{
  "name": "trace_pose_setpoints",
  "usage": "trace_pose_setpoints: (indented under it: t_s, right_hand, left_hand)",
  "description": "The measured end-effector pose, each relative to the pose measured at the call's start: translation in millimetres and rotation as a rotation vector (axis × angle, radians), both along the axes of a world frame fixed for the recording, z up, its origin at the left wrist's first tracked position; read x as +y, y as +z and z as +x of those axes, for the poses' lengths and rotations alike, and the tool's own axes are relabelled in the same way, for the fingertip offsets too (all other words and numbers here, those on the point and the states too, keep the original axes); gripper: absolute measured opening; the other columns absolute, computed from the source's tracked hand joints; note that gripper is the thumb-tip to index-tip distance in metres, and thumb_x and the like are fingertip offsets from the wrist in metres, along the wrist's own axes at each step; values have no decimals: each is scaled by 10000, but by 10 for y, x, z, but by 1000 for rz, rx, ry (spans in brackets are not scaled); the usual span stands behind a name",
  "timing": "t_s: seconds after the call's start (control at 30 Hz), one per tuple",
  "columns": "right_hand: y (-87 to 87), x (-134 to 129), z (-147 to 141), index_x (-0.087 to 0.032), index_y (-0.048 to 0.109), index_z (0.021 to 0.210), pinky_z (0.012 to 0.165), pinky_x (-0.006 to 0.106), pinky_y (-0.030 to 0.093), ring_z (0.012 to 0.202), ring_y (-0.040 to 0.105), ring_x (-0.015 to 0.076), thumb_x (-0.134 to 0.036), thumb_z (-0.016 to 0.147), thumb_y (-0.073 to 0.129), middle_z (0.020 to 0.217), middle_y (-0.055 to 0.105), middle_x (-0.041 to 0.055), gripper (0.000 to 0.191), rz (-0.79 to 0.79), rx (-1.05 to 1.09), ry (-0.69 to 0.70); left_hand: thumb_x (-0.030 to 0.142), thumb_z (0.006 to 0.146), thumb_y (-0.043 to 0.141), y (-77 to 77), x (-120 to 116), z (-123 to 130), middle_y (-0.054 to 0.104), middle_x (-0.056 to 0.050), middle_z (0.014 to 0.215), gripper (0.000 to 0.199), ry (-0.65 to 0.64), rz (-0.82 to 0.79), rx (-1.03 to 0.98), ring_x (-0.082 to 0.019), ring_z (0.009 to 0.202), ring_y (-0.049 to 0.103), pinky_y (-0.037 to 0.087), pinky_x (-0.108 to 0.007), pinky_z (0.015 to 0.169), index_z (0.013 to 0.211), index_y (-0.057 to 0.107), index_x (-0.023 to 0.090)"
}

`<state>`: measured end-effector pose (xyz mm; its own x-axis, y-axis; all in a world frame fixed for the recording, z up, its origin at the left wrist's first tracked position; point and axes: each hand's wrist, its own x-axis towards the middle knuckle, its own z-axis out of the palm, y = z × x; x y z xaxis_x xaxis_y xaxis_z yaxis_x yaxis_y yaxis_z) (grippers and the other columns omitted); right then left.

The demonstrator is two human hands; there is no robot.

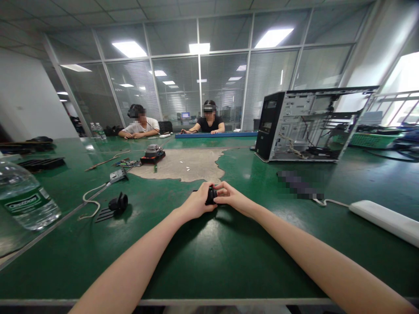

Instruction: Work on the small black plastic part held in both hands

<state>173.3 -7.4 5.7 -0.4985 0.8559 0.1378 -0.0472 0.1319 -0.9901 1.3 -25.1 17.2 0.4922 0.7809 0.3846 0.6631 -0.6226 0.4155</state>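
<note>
The bare left forearm (144, 253) and right forearm (307, 242) slant inward from below, bringing the hands close together. The left hand (199, 201) curls in a grip; the right hand (231, 196) faces it, fingers (222, 185) bent toward the thumb.

An electronics workshop in an office-like room is indicated: an opened black-and-silver metal computer case (296, 128) is stood on a broad green-topped worktable (212, 270), backed by a tall metal-framed glass partition (173, 37) hung with grey slatted blinds (273, 80).
</note>
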Motion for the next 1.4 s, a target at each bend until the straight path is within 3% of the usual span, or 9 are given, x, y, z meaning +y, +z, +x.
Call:
trace_pose_setpoints:
  t_s: [0.23, 0.37, 0.63, 0.8, 1.0, 1.23, 1.4]
  right_hand:
    - [21, -30, -49, -202, 480, 857, 688, 281, 438, 694, 558, 114, -350, 669, 631, 719, 577, -20, 283, -38, 22, -70]
    - [18, -23, -72, -184, 500, 833, 700, 282, 438, 747, 553, 123, -351, 647, 648, 799, 575, 6, 291, -61, -9, -124]
    - [9, -7, 11, -207, 476, 897, 728, 305, 437, 735, 568, 128, -270, 622, 682, 755, 578, -24, 349, -17, 21, 29]
    - [-4, 3, -24, -206, 471, 875, 711, 291, 438, 716, 560, 116, -342, 690, 617, 718, 573, -25, 272, -35, 29, -19]
    - [-24, 14, -63, -187, 485, 827, 693, 275, 439, 729, 551, 116, -353, 657, 644, 772, 569, -5, 286, -58, -10, -111]
    - [-6, 7, 25, -210, 477, 876, 728, 296, 435, 728, 570, 119, -290, 619, 690, 768, 588, -26, 343, 10, 9, 20]
    - [16, -19, -7, -208, 476, 846, 726, 301, 441, 723, 576, 117, -368, 686, 619, 736, 593, -23, 269, -21, 41, -7]
  left_hand:
    - [283, 666, 603, 2, -6, 1, 438, -53, 1130, 573, -2, 1, 2, -220, 956, 526, 432, -334, 790, 1142, 290, 228]
    - [276, 662, 604, -14, 7, -4, 448, -46, 1104, 560, -12, 21, -3, -213, 940, 529, 432, -333, 790, 1128, 297, 226]
    - [289, 666, 602, -2, 1, -2, 438, -55, 1129, 570, -4, -1, -9, -222, 946, 533, 434, -343, 791, 1144, 297, 228]
    - [284, 661, 605, -12, 5, -3, 440, -64, 1128, 589, -16, 10, -10, -225, 944, 533, 434, -348, 795, 1151, 286, 215]
    - [276, 660, 600, -11, 5, -4, 450, -53, 1106, 564, -13, 15, -9, -218, 921, 541, 438, -347, 787, 1133, 298, 221]
    - [307, 671, 595, 1, -9, 3, 456, -56, 1109, 560, 3, 2, -5, -221, 898, 553, 441, -352, 775, 1139, 300, 221]
    - [292, 664, 601, 2, -8, 3, 452, -59, 1115, 572, -9, 15, -7, -223, 925, 543, 440, -348, 780, 1143, 298, 219]
